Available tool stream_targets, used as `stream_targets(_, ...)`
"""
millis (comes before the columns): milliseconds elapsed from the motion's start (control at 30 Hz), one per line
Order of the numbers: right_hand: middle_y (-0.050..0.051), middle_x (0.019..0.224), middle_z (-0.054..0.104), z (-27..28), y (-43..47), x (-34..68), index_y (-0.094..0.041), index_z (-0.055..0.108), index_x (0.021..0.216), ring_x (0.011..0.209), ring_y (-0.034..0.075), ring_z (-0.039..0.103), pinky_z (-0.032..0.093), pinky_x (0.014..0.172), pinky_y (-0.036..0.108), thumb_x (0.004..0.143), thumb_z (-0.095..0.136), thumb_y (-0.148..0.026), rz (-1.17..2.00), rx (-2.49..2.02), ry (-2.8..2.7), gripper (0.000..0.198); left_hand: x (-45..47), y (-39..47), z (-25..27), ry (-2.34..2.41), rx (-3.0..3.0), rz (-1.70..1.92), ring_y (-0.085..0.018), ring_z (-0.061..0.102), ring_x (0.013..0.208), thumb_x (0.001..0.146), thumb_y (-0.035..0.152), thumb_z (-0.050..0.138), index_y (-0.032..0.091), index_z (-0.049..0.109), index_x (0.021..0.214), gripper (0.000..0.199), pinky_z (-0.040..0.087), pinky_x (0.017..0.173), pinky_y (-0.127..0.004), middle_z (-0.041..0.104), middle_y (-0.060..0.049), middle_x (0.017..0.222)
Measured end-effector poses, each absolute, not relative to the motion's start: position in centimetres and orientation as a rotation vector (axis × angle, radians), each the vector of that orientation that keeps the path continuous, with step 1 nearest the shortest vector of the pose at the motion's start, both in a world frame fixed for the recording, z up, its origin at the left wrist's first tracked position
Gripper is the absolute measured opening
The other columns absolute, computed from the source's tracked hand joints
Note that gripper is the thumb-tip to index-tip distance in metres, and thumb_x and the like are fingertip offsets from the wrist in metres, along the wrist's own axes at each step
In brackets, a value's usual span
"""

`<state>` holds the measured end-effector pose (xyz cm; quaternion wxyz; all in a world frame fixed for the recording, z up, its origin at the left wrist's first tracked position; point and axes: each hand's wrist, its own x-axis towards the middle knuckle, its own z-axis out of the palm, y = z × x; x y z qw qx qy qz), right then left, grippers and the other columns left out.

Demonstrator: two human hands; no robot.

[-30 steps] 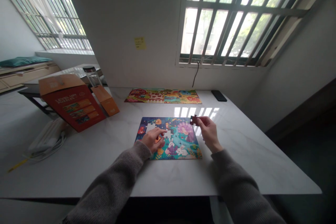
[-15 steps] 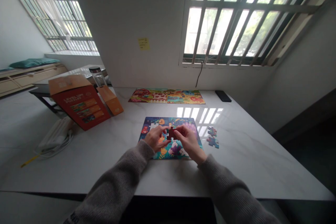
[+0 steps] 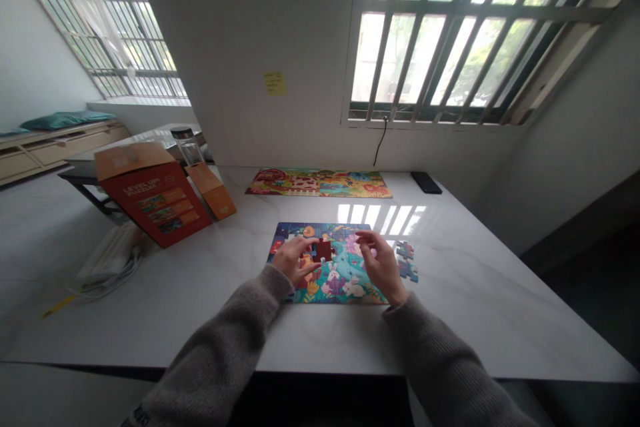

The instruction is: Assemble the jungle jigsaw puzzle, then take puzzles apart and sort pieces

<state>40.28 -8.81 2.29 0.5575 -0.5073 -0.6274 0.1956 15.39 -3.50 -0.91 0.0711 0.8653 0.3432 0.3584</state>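
Observation:
My left hand pinches a puzzle piece between thumb and fingers. Its plain dark reddish-brown face shows, with a knob pointing right. It is held over a colourful jigsaw puzzle of animals and plants on the table; the left hand hides part of the picture's left side. My right hand hovers above the puzzle's right part, fingers bent and thumb apart from them, with nothing visible in its grasp. Just right of the puzzle lie loose pieces, one piece behind another piece.
Against the wall lies a long finished puzzle strip, with a black phone to its right. A red puzzle box, a small orange box, a glass bottle and a white power strip stand or lie on the left.
My right hand has let go of the piece and moved right. The piece stays in my left hand, slightly further left, and its knob now points right instead of up.

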Motion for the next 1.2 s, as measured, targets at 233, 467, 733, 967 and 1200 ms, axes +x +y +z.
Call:
stream_targets(233, 0.006, 0.095, 0.066, 1.7, -8.7, 40.5, -0.02, 0.066, 0.106, 0.085, 0.018, 0.061, 0.047, 0.076, 0.032, 0.093, 0.049, -0.02, 0.319, -1.187, -1.594, 0.022, 13.3, -2.5, 0.0, 1.409, 2.57, 0.856, -0.018, 0.059, 0.08, 0.08, 0.042, 0.075, 0.024, 0.062, 0.124, 0.049, 0.043, 0.078, -0.033, 0.063, -0.004, 0.098)
stream_targets(467, 0.006, 0.092, 0.064, 1.8, -9.0, 40.2, -0.021, 0.066, 0.105, 0.087, 0.019, 0.059, 0.047, 0.078, 0.034, 0.094, 0.047, -0.018, 0.311, -1.16, -1.703, 0.022, 10.2, -1.0, 0.2, 1.537, 2.491, 0.838, -0.02, 0.06, 0.088, 0.077, 0.04, 0.077, 0.025, 0.064, 0.122, 0.049, 0.043, 0.08, -0.032, 0.063, -0.003, 0.098)
stream_targets(733, 0.006, 0.091, 0.064, 1.5, -8.9, 40.0, -0.021, 0.064, 0.102, 0.089, 0.02, 0.058, 0.046, 0.081, 0.034, 0.096, 0.047, -0.016, 0.266, -1.137, -1.823, 0.019, 5.9, 0.7, -1.1, 1.576, 2.391, 0.882, -0.021, 0.057, 0.09, 0.074, 0.045, 0.078, 0.025, 0.067, 0.12, 0.051, 0.045, 0.087, -0.034, 0.06, -0.003, 0.095)
stream_targets(967, 0.006, 0.099, 0.066, 1.6, -7.1, 38.2, -0.022, 0.064, 0.105, 0.094, 0.022, 0.057, 0.046, 0.084, 0.036, 0.094, 0.05, -0.012, 0.176, -1.038, -2.148, 0.02, 8.5, -0.2, -2.1, 1.534, 2.465, 0.666, -0.026, 0.053, 0.103, 0.07, 0.048, 0.08, 0.03, 0.069, 0.12, 0.054, 0.042, 0.094, -0.04, 0.058, -0.005, 0.109)
stream_targets(1200, 0.009, 0.117, 0.059, 2.9, -5.3, 33.1, -0.022, 0.057, 0.12, 0.11, 0.023, 0.053, 0.047, 0.093, 0.038, 0.09, 0.065, -0.021, 0.155, -0.909, -2.413, 0.031, 8.5, -0.2, -2.0, 1.536, 2.452, 0.613, -0.026, 0.052, 0.104, 0.072, 0.047, 0.08, 0.032, 0.068, 0.121, 0.053, 0.042, 0.094, -0.04, 0.058, -0.005, 0.108)
